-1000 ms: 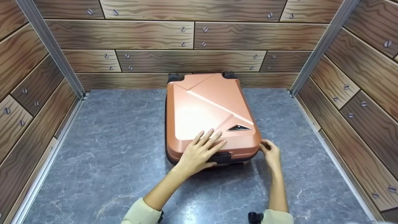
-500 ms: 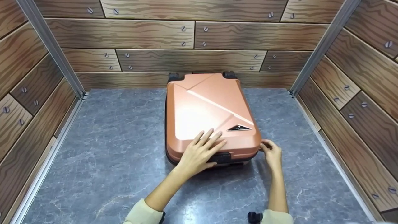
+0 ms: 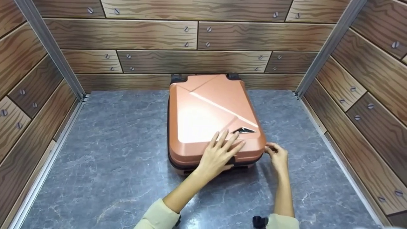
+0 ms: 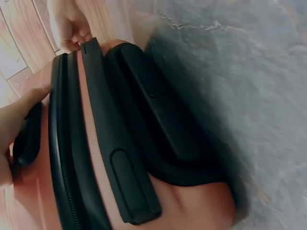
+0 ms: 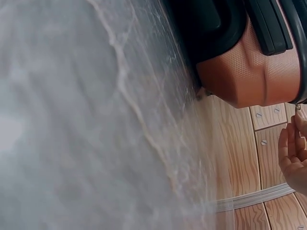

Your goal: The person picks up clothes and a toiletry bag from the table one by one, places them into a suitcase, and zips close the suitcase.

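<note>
Copper suitcase (image 3: pixel 210 114) under flat, spread left hand (image 3: pixel 219 156); right hand (image 3: pixel 277 156) pinching its corner zipper.

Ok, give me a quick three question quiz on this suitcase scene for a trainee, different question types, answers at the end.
1. True or false: the suitcase stands upright on its wheels.
2. Which hand lies flat with spread fingers on the suitcase's top shell? A) left hand B) right hand C) neither
3. Fill in: the right hand's fingers pinch at the suitcase's near right ____, by the dark zip seam.

Key:
1. False; it lies flat on the grey marbled surface, wheels towards the back wall.
2. A
3. corner; what the fingers pinch is too small to make out.
</note>
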A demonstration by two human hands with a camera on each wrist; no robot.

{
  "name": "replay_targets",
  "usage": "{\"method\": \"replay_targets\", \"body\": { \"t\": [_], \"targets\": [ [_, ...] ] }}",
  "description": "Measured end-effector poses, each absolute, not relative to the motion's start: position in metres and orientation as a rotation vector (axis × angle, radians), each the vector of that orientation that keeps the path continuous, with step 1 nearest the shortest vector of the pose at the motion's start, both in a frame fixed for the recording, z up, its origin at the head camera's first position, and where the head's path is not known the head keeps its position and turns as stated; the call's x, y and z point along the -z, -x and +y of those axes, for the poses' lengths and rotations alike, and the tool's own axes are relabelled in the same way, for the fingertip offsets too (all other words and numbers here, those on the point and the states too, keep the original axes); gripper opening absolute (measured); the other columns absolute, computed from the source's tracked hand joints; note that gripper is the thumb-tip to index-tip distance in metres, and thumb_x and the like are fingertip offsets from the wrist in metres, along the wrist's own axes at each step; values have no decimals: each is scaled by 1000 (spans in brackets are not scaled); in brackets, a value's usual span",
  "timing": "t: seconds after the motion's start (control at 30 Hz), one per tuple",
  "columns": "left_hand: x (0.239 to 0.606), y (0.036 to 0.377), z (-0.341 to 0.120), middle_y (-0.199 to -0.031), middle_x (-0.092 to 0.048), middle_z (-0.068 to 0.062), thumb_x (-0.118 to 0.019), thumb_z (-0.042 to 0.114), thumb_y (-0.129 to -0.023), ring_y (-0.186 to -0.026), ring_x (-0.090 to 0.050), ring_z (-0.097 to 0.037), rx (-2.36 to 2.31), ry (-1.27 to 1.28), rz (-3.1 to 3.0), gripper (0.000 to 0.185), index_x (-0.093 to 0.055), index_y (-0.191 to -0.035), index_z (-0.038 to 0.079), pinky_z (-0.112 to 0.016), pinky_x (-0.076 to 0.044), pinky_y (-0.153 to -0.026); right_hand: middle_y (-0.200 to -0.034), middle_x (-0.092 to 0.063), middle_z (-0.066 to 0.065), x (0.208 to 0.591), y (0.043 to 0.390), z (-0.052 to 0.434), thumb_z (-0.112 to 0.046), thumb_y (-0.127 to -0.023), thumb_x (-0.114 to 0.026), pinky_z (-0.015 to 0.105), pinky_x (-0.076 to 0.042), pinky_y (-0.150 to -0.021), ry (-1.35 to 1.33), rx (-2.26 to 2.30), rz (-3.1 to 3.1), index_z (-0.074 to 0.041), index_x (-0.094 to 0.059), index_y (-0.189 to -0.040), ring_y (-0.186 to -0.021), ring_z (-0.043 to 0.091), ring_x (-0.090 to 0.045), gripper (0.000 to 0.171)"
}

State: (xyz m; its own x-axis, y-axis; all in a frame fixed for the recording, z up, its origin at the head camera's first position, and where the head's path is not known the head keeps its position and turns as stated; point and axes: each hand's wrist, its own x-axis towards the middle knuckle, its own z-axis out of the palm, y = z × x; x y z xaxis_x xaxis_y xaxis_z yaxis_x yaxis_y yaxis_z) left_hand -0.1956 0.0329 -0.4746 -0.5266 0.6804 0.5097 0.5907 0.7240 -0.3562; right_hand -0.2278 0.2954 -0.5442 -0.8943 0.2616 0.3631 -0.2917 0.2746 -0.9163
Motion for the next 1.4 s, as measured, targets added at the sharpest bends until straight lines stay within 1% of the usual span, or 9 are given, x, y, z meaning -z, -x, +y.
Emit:
{"method": "replay_targets", "body": {
  "t": [0.1,0.17,0.5,0.7,0.97,1.17,1.23,1.4],
  "targets": [
    [477,197,30,-148,-25,-4,-70,63,-63,-133,-20,-32,-148,959,-2259,96,-33,-144,27,-45,-14,-108,-82,-63,26,536,225,292,8,-81,-63,13,-47,-60,37,-1603,-2180,18,-62,-92,-62,1,-58,15],
    [478,198,30,-147,-27,-4,-71,62,-62,-133,-22,-33,-116,965,-2243,96,-34,-143,26,-45,-15,-107,-83,-63,28,535,225,292,10,-80,-63,13,-47,-60,45,-1585,-2194,19,-61,-91,-62,-1,-57,14],
    [480,198,30,-146,-29,-3,-73,60,-61,-132,-25,-31,-41,964,-2233,96,-36,-142,26,-44,-16,-108,-79,-64,17,538,225,298,9,-78,-66,14,-48,-61,30,-1555,-2225,16,-64,-87,-64,0,-58,11],
    [480,198,30,-146,-31,-4,-74,59,-59,-132,-25,-32,-30,961,-2231,97,-37,-142,25,-44,-16,-107,-81,-64,22,537,221,299,10,-78,-66,15,-49,-63,-17,-1576,-2230,16,-64,-87,-66,0,-59,11],
    [481,199,31,-146,-30,-4,-74,58,-60,-132,-25,-32,-15,963,-2226,96,-37,-142,26,-45,-16,-107,-83,-64,21,534,216,299,9,-78,-66,15,-49,-64,4,-1587,-2263,15,-64,-87,-68,2,-60,11],
    [481,198,31,-146,-31,-3,-75,58,-58,-131,-26,-31,-15,953,-2229,97,-38,-141,26,-44,-16,-107,-86,-63,28,529,214,299,11,-78,-65,15,-49,-63,-16,-1623,-2287,16,-64,-88,-68,4,-59,11],
    [481,198,31,-146,-31,-3,-75,58,-58,-132,-25,-31,-17,950,-2234,97,-38,-141,27,-44,-16,-107,-86,-63,28,528,214,299,11,-78,-65,15,-49,-62,-17,-1626,-2286,16,-64,-88,-68,5,-60,11],
    [481,199,32,-146,-30,-3,-75,58,-58,-132,-24,-31,-17,947,-2236,97,-38,-141,27,-44,-15,-108,-84,-65,23,530,214,299,9,-77,-67,15,-49,-64,-14,-1607,-2278,14,-65,-88,-69,3,-60,12]
  ]
}}
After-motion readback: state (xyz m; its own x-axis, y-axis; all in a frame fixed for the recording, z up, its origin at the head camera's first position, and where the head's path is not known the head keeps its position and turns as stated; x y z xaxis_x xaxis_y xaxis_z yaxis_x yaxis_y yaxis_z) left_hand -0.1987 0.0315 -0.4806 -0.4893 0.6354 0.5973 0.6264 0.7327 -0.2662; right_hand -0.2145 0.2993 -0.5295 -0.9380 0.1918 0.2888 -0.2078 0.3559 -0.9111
